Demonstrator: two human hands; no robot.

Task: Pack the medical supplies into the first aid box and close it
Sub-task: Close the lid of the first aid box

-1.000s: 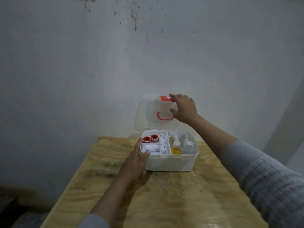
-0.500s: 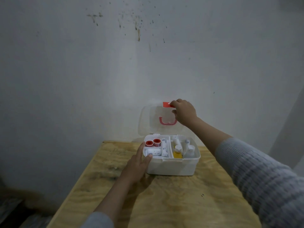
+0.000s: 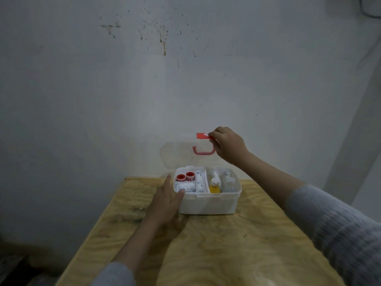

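Note:
A white first aid box (image 3: 208, 204) stands on the wooden table (image 3: 226, 244), its clear lid (image 3: 177, 154) raised upright against the wall. The lid carries a red handle (image 3: 203, 152) and a red latch (image 3: 203, 136). My right hand (image 3: 227, 145) pinches the lid's top edge at the latch. My left hand (image 3: 165, 201) rests flat against the box's left side, thumb on the rim. Inside lie two red-capped tape rolls (image 3: 185, 176), white bandage rolls (image 3: 199, 181), a yellow bottle (image 3: 214, 185) and clear bottles (image 3: 227, 182).
A stained grey wall (image 3: 144, 79) rises right behind the table. The table's left edge (image 3: 92, 230) drops off to a dark floor. Bare wood spreads in front of the box.
The box and lid look about the same. My right hand has shifted from the lid's face up to its top edge at the red latch. The left hand stays on the box.

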